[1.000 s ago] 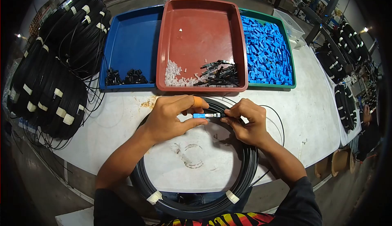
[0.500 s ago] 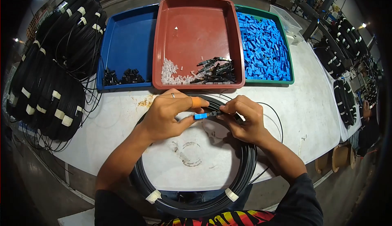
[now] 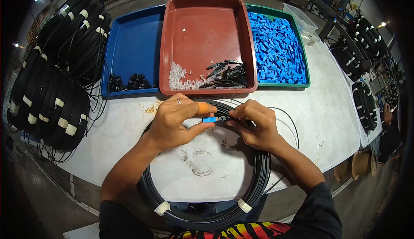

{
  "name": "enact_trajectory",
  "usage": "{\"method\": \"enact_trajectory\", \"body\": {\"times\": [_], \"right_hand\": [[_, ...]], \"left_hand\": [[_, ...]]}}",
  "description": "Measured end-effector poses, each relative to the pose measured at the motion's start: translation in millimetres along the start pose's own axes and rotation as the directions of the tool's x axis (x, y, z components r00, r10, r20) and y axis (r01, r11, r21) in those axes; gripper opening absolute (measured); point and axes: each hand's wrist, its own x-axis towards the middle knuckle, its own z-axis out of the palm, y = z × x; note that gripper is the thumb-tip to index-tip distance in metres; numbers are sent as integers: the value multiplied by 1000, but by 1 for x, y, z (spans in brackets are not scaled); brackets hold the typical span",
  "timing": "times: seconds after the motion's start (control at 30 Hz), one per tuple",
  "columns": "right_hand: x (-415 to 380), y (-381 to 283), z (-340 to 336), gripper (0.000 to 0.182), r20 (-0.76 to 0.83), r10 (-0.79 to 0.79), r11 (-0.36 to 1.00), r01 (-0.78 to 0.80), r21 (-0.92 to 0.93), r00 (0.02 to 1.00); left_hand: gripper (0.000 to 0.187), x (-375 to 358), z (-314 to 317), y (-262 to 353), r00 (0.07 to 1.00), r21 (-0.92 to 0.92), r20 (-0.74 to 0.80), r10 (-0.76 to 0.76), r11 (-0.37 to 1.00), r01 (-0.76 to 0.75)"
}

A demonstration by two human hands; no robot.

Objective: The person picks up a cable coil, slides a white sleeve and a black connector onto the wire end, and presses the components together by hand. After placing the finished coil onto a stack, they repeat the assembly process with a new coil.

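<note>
Between my fingertips, over the far part of a black cable coil [image 3: 263, 174], is a small blue connector piece [image 3: 209, 119] joined to a dark connector body [image 3: 222, 118]. My left hand [image 3: 174, 120], with orange tape round a finger and a ring, pinches the blue piece between thumb and forefinger. My right hand [image 3: 258, 124] holds the dark connector body at its right end, fingers closed round it. The coil, bound with white tape, lies on the white table [image 3: 319, 122] and reaches over its near edge.
Beyond my hands stand a blue tray [image 3: 136, 45] with black pieces, a red tray [image 3: 205, 27] with clear and black pieces, and a green tray [image 3: 307, 73] full of blue pieces. Stacked black coils [image 3: 47, 105] stand left. More coils [image 3: 364, 105] are at right.
Both hands have shifted slightly up and to the left with the connector. The blue piece and dark body look a little closer together.
</note>
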Motion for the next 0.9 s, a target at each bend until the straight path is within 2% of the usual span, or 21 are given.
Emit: {"method": "enact_trajectory", "body": {"times": [0.17,0.27,0.33,0.5,0.7,0.77,0.9], "right_hand": [[1,0,-2,24,48,44,999,-43,-30,998],[1,3,-2,25,44,19,998,-16,-61,999],[2,3,-3,25,50,-39,999,41,-36,998],[-2,6,-1,23,22,-7,999,6,37,1000],[-2,8,-3,23,21,-21,998,20,53,1000],[-2,8,-2,23,23,-21,999,20,50,1000],[-1,4,-3,23,13,-21,997,20,70,1000]], "left_hand": [[29,-1,10,-1,994,45,-27,107,993,-106],[30,1,10,4,996,61,-24,85,995,-83],[30,0,11,3,996,47,-32,84,996,-82],[35,-2,17,3,992,46,-34,125,991,-123],[48,-1,24,5,998,-60,-28,55,997,-57],[53,-3,25,4,999,-112,-23,-23,994,20],[57,-4,27,1,998,-182,-1,-60,982,59]]}}
